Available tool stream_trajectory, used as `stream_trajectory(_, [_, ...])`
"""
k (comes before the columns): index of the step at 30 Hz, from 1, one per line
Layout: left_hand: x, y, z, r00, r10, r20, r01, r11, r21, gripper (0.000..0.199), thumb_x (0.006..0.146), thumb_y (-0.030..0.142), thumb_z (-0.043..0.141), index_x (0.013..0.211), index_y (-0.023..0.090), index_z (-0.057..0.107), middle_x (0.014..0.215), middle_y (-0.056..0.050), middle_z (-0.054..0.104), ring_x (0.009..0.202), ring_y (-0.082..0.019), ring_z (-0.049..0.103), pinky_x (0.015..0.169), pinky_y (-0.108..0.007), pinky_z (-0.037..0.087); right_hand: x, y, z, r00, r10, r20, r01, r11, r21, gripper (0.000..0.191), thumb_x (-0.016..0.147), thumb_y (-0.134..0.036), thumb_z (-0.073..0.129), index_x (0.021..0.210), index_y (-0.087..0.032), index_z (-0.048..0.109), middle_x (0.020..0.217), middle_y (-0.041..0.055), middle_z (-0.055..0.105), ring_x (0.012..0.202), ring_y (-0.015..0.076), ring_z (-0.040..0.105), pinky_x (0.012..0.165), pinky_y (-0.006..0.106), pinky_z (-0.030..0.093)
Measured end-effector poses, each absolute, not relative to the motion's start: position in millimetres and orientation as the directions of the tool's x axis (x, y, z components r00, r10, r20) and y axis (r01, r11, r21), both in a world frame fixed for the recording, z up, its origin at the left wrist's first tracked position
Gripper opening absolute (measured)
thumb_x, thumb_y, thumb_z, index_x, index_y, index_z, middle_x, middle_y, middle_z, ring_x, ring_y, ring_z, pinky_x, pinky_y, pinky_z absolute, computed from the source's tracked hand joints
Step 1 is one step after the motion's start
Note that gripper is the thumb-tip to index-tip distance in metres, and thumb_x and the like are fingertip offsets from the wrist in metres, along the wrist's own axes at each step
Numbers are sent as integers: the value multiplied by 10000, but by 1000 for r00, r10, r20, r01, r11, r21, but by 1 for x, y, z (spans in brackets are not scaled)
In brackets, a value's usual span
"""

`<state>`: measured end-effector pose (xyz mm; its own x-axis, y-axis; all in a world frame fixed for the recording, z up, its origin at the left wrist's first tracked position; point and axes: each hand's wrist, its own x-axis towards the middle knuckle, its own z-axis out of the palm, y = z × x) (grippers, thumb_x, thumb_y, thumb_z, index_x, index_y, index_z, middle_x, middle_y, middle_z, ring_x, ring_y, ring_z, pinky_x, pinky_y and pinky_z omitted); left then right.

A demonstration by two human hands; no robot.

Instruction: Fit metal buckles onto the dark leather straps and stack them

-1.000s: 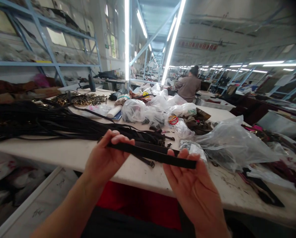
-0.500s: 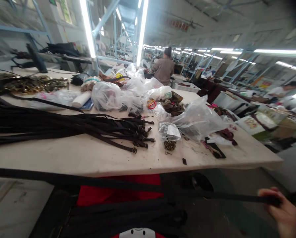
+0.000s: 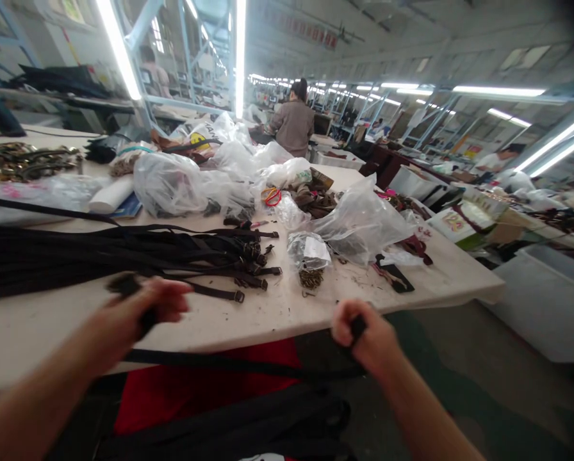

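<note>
A long black strap (image 3: 220,363) sags between my two hands in front of the table edge. My left hand (image 3: 159,304), slightly blurred, is closed on one part of it, over the table's near edge at left. My right hand (image 3: 364,333) is curled round the other end, just off the table edge; a short black tip pokes out of the fist. Beyond my left hand lies a thick bundle of black straps (image 3: 123,253), with metal buckles at their right ends. More black straps (image 3: 239,426) rest over my lap, near a red cloth (image 3: 205,394).
Clear plastic bags (image 3: 364,221) crowd the pale table (image 3: 287,317); a smaller bag of brass hooks (image 3: 311,278) sits closer. Brass-coloured hardware (image 3: 22,160) is heaped at left. A white bin (image 3: 546,307) stands at right. A person (image 3: 294,121) works farther back.
My left hand has come into view at left with part of the strap. My right hand has moved left and up from the lower right corner. The view has shifted rightward.
</note>
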<state>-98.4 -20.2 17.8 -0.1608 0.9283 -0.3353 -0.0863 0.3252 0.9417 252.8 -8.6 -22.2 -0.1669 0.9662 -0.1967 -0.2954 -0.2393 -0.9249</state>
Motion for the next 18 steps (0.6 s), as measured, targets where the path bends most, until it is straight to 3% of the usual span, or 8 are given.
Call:
stream_trajectory(2, [-47,-14,4,187,911,-366,-157,396,905,515,742,532,557,1058,126,592,955,-95,683,907,-229,611,829,-324,465,182,-16,-35,-413,862,-294,-61,-349,-935,427,824,-440,373,588,-139,564,453,-8,459,424,80,392,432,217,298])
stream_trajectory(4, [-5,-8,-2,288,871,-399,-185,459,869,507,754,505,556,1109,143,559,924,-90,683,870,-211,619,773,-300,476,133,-24,-46,-625,696,-353,67,-403,-913,471,842,-413,279,577,-135,552,455,0,468,411,80,398,416,209,283])
stream_trajectory(7, [14,-2,-4,264,860,-438,-187,491,851,429,763,412,585,1115,172,530,683,0,624,583,-121,566,527,-213,431,112,-25,-52,-770,551,-322,153,-330,-931,477,851,-432,253,642,-142,568,500,-7,484,427,82,420,435,205,332])
stream_trajectory(10, [-4,0,-9,229,872,-434,-198,478,856,370,758,360,600,1073,185,517,569,60,506,476,-78,459,460,-183,356,145,-8,-48,-808,522,-272,276,-72,-959,418,699,-489,597,980,-179,593,781,7,616,658,123,557,603,225,432])
stream_trajectory(12, [-17,0,-15,192,881,-432,-181,464,867,331,757,355,598,1022,176,514,609,45,528,521,-86,481,513,-195,379,180,14,-47,-647,703,-294,498,99,-861,541,632,-438,697,1107,-230,543,948,6,633,809,141,581,692,217,434])
stream_trajectory(13, [-21,-1,-18,171,884,-435,-157,460,874,316,756,354,596,1000,170,512,646,30,552,544,-92,491,537,-202,385,198,27,-49,-496,820,-286,638,120,-761,473,681,-427,663,1097,-230,550,970,13,636,842,144,582,712,217,428])
stream_trajectory(15, [-21,-1,-21,133,890,-436,-93,449,889,301,754,353,586,972,161,512,702,3,584,556,-98,486,549,-212,375,227,55,-57,-177,960,-219,841,32,-540,290,820,-397,499,992,-184,593,929,61,646,853,168,587,732,255,420])
stream_trajectory(18, [-11,0,-22,115,915,-387,-14,391,920,314,758,405,552,942,152,529,622,22,536,504,-91,411,517,-211,330,250,91,-76,66,987,-150,925,-116,-362,318,845,-369,437,847,-113,625,867,166,640,879,258,585,750,354,398])
